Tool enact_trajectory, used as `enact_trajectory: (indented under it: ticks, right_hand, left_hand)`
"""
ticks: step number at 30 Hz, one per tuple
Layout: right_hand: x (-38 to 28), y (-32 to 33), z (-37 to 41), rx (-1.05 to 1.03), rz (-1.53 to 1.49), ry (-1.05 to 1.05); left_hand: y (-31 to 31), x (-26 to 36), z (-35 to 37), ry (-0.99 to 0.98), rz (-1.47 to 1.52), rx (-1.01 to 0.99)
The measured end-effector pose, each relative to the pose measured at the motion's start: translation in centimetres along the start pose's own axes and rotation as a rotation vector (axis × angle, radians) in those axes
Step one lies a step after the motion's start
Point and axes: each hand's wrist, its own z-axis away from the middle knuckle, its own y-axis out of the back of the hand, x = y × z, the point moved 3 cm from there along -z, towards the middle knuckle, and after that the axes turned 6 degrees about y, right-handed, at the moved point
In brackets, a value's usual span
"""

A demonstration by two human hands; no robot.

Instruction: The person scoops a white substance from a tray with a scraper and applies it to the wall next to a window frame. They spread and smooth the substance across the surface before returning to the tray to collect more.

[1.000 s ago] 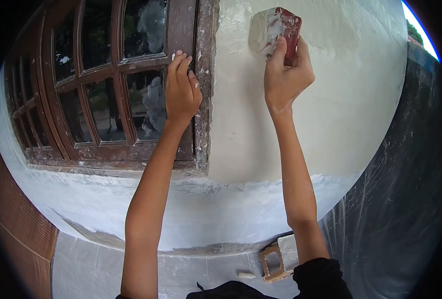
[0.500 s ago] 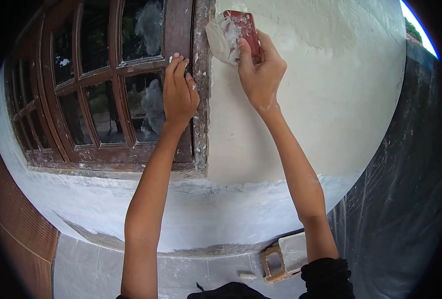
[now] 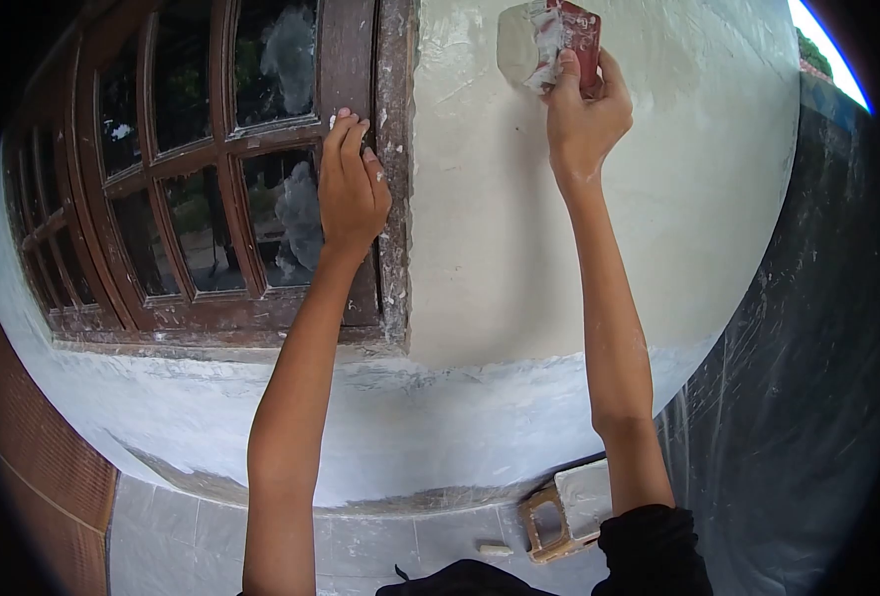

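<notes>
Near the top, my right hand [image 3: 589, 119] grips a red scraper [image 3: 581, 42] by its handle, thumb on the near face. White paste is smeared over the scraper, and its pale blade lies against the cream wall [image 3: 490, 228]. My left hand [image 3: 353, 189] rests on the brown wooden window frame [image 3: 392, 238], fingers bent and close together; I cannot make out anything in it. White spots mark its fingertips and the frame.
Glass panes [image 3: 286, 60] fill the window at the left. Below, a pale stool [image 3: 581, 502] and a small light piece [image 3: 495, 549] lie on the grey tiled floor [image 3: 390, 536]. A dark sheet [image 3: 758, 397] hangs or stands at the right.
My right hand and the scraper have moved right along the wall, away from the window frame, and slightly up. My left hand has stayed nearly in place.
</notes>
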Motion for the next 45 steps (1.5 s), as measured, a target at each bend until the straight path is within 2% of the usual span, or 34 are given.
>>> enact_trajectory:
  ticks: [2, 3, 4, 7, 9, 10, 12, 13, 14, 17, 19, 20, 22, 24, 27, 29, 30, 32, 34, 36, 39, 42, 45]
  right_hand:
    - [-1.3, 0.2, 1.1, 0.0, -0.254, -0.209]
    - [-1.2, -0.4, 2.4, -0.074, -0.267, -0.156]
    - [-0.8, -0.9, 4.0, -0.208, -0.158, -0.117]
    - [0.2, 0.2, 5.5, -0.226, -0.049, -0.071]
    - [0.2, 2.8, 4.7, 0.081, 0.004, -0.153]
    - [-0.4, 2.9, 4.9, 0.081, -0.001, -0.151]
    - [-1.4, 2.7, 6.1, 0.085, -0.271, -0.257]
    - [-1.6, 1.3, 7.3, 0.015, -0.303, -0.205]
    - [-1.7, 0.4, 8.6, -0.114, -0.194, -0.181]
    - [-0.9, 0.4, 9.3, -0.206, -0.055, -0.101]
    - [-0.5, 2.2, 8.2, 0.097, -0.021, -0.171]
    - [-0.5, 2.1, 8.2, 0.095, -0.028, -0.167]
    - [-1.9, 2.0, 8.7, 0.068, -0.25, -0.274]
    - [-1.8, 0.8, 10.3, -0.182, -0.142, -0.15]
    - [-0.7, 1.3, 9.7, -0.191, 0.04, -0.09]
    - [-0.5, 2.6, 8.3, 0.064, -0.018, -0.129]
    - [-0.9, 2.5, 8.2, 0.064, -0.022, -0.128]
    - [-1.7, 2.0, 8.7, -0.182, -0.132, -0.191]
    - [-2.1, 1.2, 9.6, -0.395, 0.041, -0.085]
    - [-0.3, 1.1, 8.7, -0.205, 0.07, -0.02]
    - [-0.4, 2.2, 5.0, -0.038, 0.005, -0.078]
    - [-1.1, 1.4, 2.0, -0.039, -0.162, -0.118]
    - [-0.7, -0.7, 1.7, -0.142, -0.069, 0.015]
  left_hand:
    - [0.0, -0.1, 0.0, -0.005, -0.007, -0.008]
    - [0.0, -0.3, 0.1, -0.01, 0.006, -0.011]
    - [-0.1, -0.2, 0.0, -0.013, 0.019, -0.015]
    - [0.1, 0.0, 0.0, -0.004, 0.01, -0.02]
    - [0.0, 0.1, 0.1, -0.006, 0.005, -0.02]
    - [-0.1, -0.1, 0.0, -0.012, 0.0, -0.025]
    - [0.0, -0.1, 0.1, -0.011, 0.001, -0.027]
    - [0.0, -0.1, 0.0, -0.012, 0.007, -0.026]
    - [-0.1, 0.0, 0.0, -0.013, 0.011, -0.032]
    - [0.1, 0.1, -0.1, -0.01, 0.02, 0.01]
    - [0.0, 0.0, 0.0, -0.019, 0.0, -0.015]
    - [-0.1, -0.2, -0.2, -0.02, -0.005, -0.01]
    - [-0.1, -0.1, 0.0, -0.015, 0.018, -0.016]
    - [-0.1, 0.0, 0.0, -0.024, 0.005, -0.006]
    - [0.1, 0.1, 0.0, -0.028, -0.015, -0.003]
    - [0.0, 0.1, -0.2, -0.023, -0.024, 0.003]
    - [0.0, 0.0, -0.2, -0.021, -0.021, 0.006]
    - [0.1, 0.0, 0.1, -0.016, -0.013, 0.001]
    - [0.1, 0.0, 0.0, -0.032, -0.008, 0.006]
    - [0.0, 0.1, 0.0, -0.029, -0.007, 0.004]
    - [0.0, 0.0, 0.0, -0.019, -0.018, 0.003]
    - [0.0, -0.1, 0.1, -0.006, -0.008, -0.012]
    - [-0.1, -0.1, 0.2, 0.001, 0.011, -0.023]
